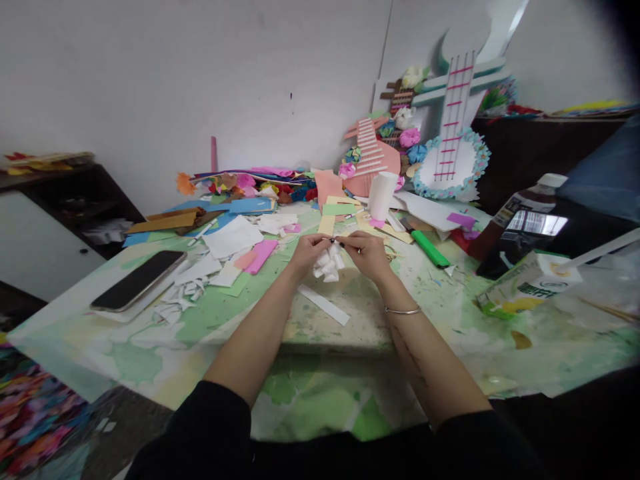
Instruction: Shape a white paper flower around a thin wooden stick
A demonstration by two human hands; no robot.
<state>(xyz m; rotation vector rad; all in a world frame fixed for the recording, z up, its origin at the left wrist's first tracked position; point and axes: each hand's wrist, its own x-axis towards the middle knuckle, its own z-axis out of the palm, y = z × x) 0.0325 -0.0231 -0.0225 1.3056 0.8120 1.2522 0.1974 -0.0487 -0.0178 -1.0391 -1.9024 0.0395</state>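
Between my two hands is a white paper flower [329,264], its crumpled petals hanging below my fingertips. My left hand [311,252] pinches its upper part from the left. From the right, my right hand [367,253] closes thumb and finger on the same spot; the fingertips nearly meet there. Just under the flower a white paper strip [324,305] lies slantwise on the green-stained table [270,320]. Part of a pair of scissors [391,253] shows behind my right hand.
Left lie a phone [139,281], white paper scraps [183,293] and a pink paper piece [261,257]. Right are a green utility knife [429,248], a drink carton [530,283] and a dark bottle [520,217]. Behind stand a white roll [383,195] and paper instrument models [453,143].
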